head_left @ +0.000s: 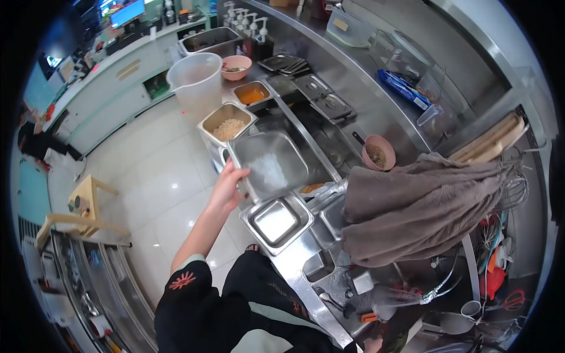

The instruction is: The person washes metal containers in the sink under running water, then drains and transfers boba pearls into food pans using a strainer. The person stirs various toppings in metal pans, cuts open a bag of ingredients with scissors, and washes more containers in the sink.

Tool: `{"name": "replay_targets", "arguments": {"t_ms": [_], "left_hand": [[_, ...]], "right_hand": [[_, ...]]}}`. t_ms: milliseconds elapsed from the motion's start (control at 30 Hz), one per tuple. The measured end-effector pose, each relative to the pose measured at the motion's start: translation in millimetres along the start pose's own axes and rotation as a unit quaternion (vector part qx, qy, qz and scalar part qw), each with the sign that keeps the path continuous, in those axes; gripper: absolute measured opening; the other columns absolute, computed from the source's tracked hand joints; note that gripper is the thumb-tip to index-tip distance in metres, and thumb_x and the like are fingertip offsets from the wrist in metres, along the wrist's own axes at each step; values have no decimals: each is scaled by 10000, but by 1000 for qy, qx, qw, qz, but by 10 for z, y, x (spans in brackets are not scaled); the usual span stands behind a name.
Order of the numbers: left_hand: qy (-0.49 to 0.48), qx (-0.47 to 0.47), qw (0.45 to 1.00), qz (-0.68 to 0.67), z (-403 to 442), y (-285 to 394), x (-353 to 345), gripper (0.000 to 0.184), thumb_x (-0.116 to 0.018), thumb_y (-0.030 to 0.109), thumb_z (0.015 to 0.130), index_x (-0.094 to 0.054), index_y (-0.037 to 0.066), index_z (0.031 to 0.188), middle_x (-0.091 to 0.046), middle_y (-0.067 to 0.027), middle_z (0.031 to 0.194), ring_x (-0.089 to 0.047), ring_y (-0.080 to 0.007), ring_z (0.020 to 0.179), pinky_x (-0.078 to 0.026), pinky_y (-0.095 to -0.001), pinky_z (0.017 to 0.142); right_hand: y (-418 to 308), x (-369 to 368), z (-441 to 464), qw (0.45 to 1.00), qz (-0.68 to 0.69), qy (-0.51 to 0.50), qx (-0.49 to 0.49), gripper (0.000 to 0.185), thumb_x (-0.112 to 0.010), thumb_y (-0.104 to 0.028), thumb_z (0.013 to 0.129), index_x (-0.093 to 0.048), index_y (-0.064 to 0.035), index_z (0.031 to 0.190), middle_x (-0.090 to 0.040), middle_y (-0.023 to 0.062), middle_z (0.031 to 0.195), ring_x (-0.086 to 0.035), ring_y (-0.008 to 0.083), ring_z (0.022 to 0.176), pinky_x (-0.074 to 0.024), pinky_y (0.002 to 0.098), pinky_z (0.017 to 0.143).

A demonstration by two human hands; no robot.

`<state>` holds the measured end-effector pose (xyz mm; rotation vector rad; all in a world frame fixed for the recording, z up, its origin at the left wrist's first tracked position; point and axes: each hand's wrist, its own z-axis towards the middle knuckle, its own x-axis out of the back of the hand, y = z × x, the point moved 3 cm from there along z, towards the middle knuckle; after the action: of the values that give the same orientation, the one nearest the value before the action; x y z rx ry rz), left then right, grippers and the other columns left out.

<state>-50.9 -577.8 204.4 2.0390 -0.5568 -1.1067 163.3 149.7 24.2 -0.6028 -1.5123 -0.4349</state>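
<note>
My left hand point(226, 187) is closed on the near left edge of a clear rectangular plastic container point(297, 156), with a whitish patch showing through its base. The container is raised over the counter's left edge. Just beyond it stands a metal pan of pale beige pieces point(228, 128). On the near side, a shiny steel pan point(281, 220) has nothing visible inside. Only a small part of my right hand point(372, 344) shows at the bottom edge, beside the sink; its fingers are not clear.
A large translucent jug point(197, 79), a pink bowl point(236, 67) and a pan of orange liquid point(253, 94) stand further along the counter. A brown towel point(418, 212) hangs at right, near another pink bowl point(379, 153). A wooden stool point(88, 203) stands on the floor.
</note>
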Motion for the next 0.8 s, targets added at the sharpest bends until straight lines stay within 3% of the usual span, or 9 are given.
{"name": "replay_targets", "arguments": {"t_ms": [33, 133, 300, 400, 500, 600, 667, 733, 800], "left_hand": [[3, -37, 999, 14, 225, 81, -84, 181, -534, 125, 705, -517, 86, 882, -140, 34, 1310, -356, -176, 1017, -360, -544, 709], [-36, -97, 995, 12, 905, 247, -341, 147, -545, 123, 694, -526, 62, 827, 25, 94, 1337, -315, -180, 1056, -351, -518, 715], [-13, 3, 1000, 15, 2072, -172, -824, 152, -567, 101, 654, -528, 52, 792, -60, 19, 1346, -338, -231, 1057, -342, -483, 747], [6, 78, 994, 81, 2818, -765, -1067, 180, -576, 99, 597, -533, 39, 761, -242, -95, 1291, -321, -281, 1093, -316, -513, 761], [27, 173, 984, 45, 3184, -1253, -1285, 199, -567, 118, 597, -542, 28, 773, -187, -71, 1313, -331, -261, 1096, -354, -497, 719], [-2, 55, 998, -22, 3530, -1803, -1447, 241, -564, 130, 609, -548, 41, 833, -160, -57, 1321, -361, -241, 1077, -386, -441, 711], [28, -22, 999, 15, 3580, -1983, -1660, 261, -529, 104, 655, -503, 79, 913, -353, -56, 1083, -417, -223, 946, -393, -479, 616], [-19, -74, 996, -37, 3767, -2254, -1820, 293, -552, 67, 672, -527, 51, 964, -150, -71, 1322, -432, -209, 1004, -421, -389, 695], [-72, 14, 992, -100, 3719, -2275, -2036, 308, -538, 52, 693, -520, 25, 1000, -185, -73, 1312, -442, -213, 988, -412, -395, 749]], "right_hand": [[300, -324, 96, 999, -29, 41, 15, 492, -466, -8, 610, -461, 34, 1100, -551, 234, 868, -562, 334, 767, -451, 380, 684], [-1163, 620, -289, 988, 42, 43, -145, 489, -463, -26, 556, -476, 78, 1034, -527, 260, 948, -496, 378, 924, -394, 402, 806], [-1192, 486, -354, 980, -20, 156, -124, 369, -512, -46, 530, -541, 60, 882, -568, 232, 798, -561, 332, 790, -441, 372, 697], [-1395, 547, -518, 989, 53, 19, -135, 413, -602, -32, 442, -545, 66, 838, -584, 184, 725, -573, 328, 715, -432, 378, 650], [-1076, 163, -706, 984, 105, 25, -144, 395, -644, -58, 445, -551, 44, 815, -578, 151, 655, -567, 268, 638, -440, 373, 626], [-1342, 218, -791, 980, 94, -14, -172, 404, -647, -63, 449, -549, 39, 827, -577, 150, 660, -566, 268, 643, -440, 372, 628], [-1557, 272, -791, 978, 90, -35, -185, 410, -649, -66, 452, -547, 36, 835, -577, 149, 663, -565, 268, 647, -440, 372, 630], [-1682, 298, -760, 977, 86, -46, -188, 415, -651, -69, 455, -545, 33, 843, -577, 149, 666, -565, 269, 650, -440, 371, 631], [-1787, 316, -704, 977, 82, -56, -189, 421, -653, -72, 458, -543, 31, 851, -576, 148, 669, -565, 269, 654, -440, 371, 633]]}}
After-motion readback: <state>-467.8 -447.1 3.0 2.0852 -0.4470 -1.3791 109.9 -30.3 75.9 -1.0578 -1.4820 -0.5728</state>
